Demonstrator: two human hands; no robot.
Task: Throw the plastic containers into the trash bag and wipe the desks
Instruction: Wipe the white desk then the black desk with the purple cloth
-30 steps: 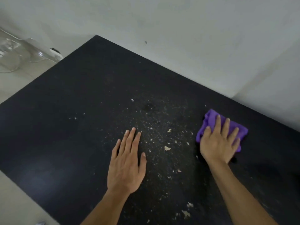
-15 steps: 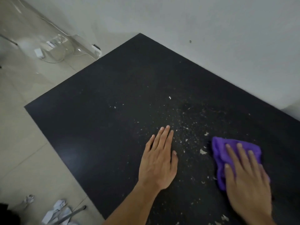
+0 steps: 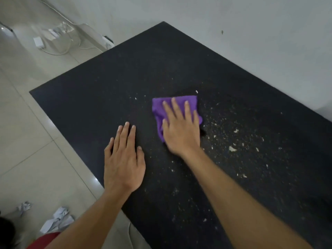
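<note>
a black desk is filling most of the view, its far side running along a pale wall. the right hand is lying palm down on a purple cloth, which is sitting on the desk near the middle of the top. its fingers are stretching out straight and slightly spread over the fabric, pressing it flat rather than curling round it. the cloth is showing beyond the fingertips and to their left, and is bunching a little under the palm. the left hand is resting flat on the bare desk just left of the cloth, not touching it, near the desk's left edge. its fingers are lying straight and close together, holding nothing. pale crumbs and fine specks are lying scattered over the desk to the right of the cloth and down toward the near side. the surface left of the cloth is showing only a few specks. on the tiled floor beside the desk, crumpled white paper is lying at the lower left. a white power strip with cables is lying past the desk's far corner.
</note>
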